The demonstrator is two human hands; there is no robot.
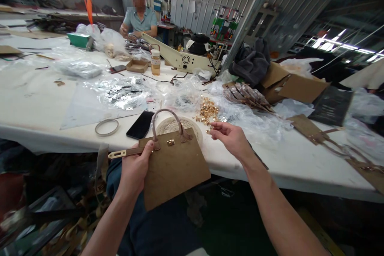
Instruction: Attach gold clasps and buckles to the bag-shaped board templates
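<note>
My left hand (136, 168) grips a brown handbag (177, 172) at its upper left, thumb on the front. The bag has a curved handle (168, 113) and a small gold clasp plate (171, 142). A strap with a gold slotted end plate (117, 154) sticks out to the left past this hand. My right hand (226, 136) is over the table, fingertips pinched at a small gold metal fitting (208, 131). Just beyond those fingertips lies a heap of gold fittings (207, 110). Behind the bag, a round pale coil (180, 125) is partly hidden.
On the white table (39, 108) lie a black phone (140, 124), a ring-shaped roll (107, 127) and clear plastic bags (123, 92). A jar (155, 63) stands farther back, near a cream machine (183, 59). Other bag parts (309, 130) lie right. A person (139, 18) sits across the table.
</note>
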